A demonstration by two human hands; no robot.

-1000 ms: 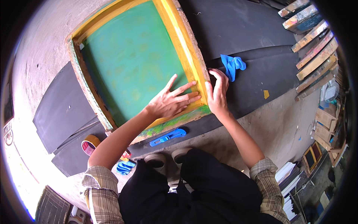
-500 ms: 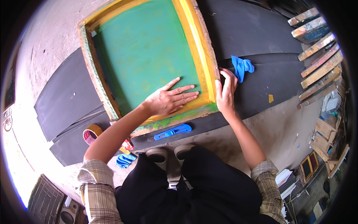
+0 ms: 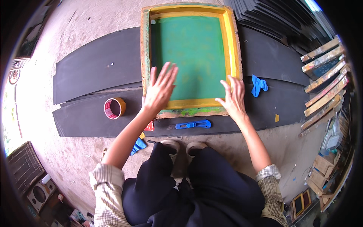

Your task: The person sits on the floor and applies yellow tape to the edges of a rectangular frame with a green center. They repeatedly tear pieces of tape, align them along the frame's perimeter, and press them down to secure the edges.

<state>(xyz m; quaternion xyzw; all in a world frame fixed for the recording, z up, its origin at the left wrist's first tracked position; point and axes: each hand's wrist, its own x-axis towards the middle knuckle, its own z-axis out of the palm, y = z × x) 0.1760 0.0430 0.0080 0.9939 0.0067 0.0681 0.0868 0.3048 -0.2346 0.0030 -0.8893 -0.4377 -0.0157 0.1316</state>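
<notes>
A wooden screen-printing frame (image 3: 180, 112) with green mesh (image 3: 193, 49) lies on black sheets, yellow tape lining its inner edges. Over the mesh's lower left part is my left hand (image 3: 160, 87), fingers stretched and slightly blurred; whether it touches the mesh I cannot tell. My right hand (image 3: 235, 97) is at the frame's lower right corner, fingers apart. Below the frame's near edge lies a blue utility knife (image 3: 193, 124). To the left, a roll of yellow tape (image 3: 120, 107) rests on the black sheet.
Black sheets (image 3: 94, 64) extend to both sides on a concrete floor (image 3: 87, 151). Blue crumpled cloth (image 3: 258, 85) lies right of the frame, another blue cloth (image 3: 138, 146) near my left forearm. Several wooden frames (image 3: 326, 90) stand at the right, with stacked black sheets (image 3: 270, 22) behind.
My left hand has lifted and turned, its fingers now pointing away from me instead of rightward across the mesh. My right hand's fingers have spread at the corner. The view has shifted.
</notes>
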